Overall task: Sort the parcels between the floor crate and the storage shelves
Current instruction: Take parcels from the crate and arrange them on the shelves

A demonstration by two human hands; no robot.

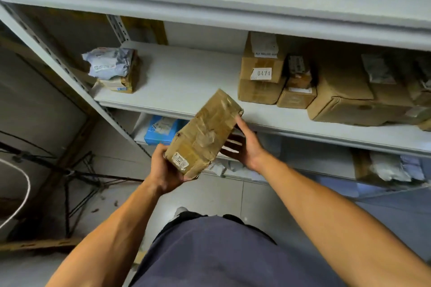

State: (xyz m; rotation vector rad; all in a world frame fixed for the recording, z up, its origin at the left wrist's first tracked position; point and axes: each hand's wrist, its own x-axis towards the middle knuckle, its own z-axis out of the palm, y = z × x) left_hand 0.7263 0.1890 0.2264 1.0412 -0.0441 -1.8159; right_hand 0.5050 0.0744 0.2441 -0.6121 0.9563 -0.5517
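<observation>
While the left hand (166, 170) grips the taped parcel's (205, 133) labelled near end, the right hand (245, 144) cradles its far side with fingers straight, before the middle shelf's (186, 77) front edge.

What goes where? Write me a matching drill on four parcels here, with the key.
Things:
1. taped brown parcel
2. box labelled 0471
3. blue box
4. crumpled grey mailer

Places:
A. left end of the middle shelf
B. lower shelf, beneath the middle one
C. between the left hand and right hand
D. middle shelf, stacked on another carton

Pairs: 1-C, 2-D, 3-B, 4-A
</observation>
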